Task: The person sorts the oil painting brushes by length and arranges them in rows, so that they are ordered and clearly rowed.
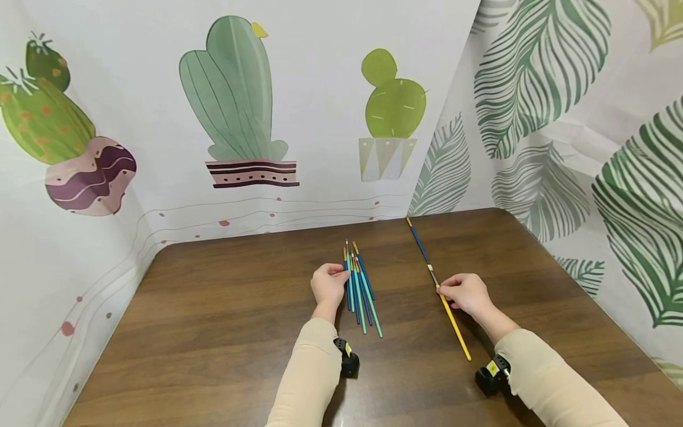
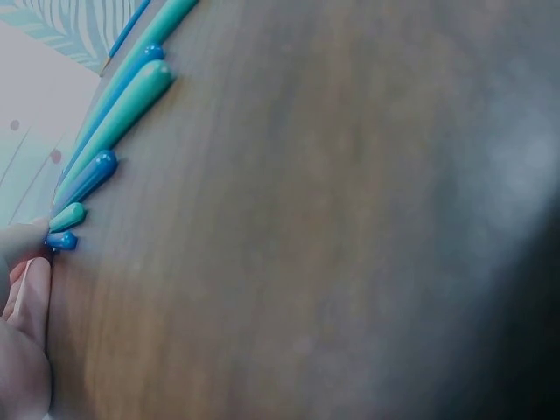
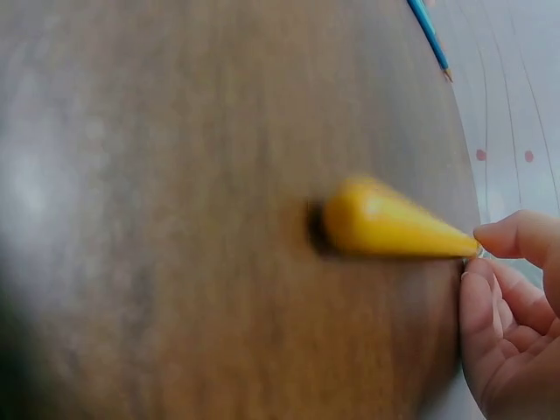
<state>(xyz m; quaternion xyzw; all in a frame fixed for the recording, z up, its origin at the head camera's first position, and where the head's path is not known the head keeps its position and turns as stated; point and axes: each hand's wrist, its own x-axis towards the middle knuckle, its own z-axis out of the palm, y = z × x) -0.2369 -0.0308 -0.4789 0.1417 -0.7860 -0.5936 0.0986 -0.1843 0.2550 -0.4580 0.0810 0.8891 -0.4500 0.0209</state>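
Observation:
My right hand [image 1: 468,293] pinches a yellow-handled paintbrush [image 1: 455,328] near its metal ferrule, at the right of the table. In the right wrist view, the thick end of its handle points toward the camera, away from the fingers. A dark blue paintbrush [image 1: 418,242] lies beyond it, nearly in line. Left of these, a loose fan of several teal and blue paintbrushes [image 1: 363,299] rests on the wood, bristles toward the wall. At the fan's left edge, my left hand [image 1: 328,284] has thumb and fingers around an outer blue paintbrush [image 2: 63,241]; its exact grip is partly hidden.
The brown wooden table [image 1: 213,332] ends at a wall hanging [image 1: 320,107] printed with cacti. Leaf-patterned cloth [image 1: 539,118] borders its right side. A small black camera is strapped to each wrist.

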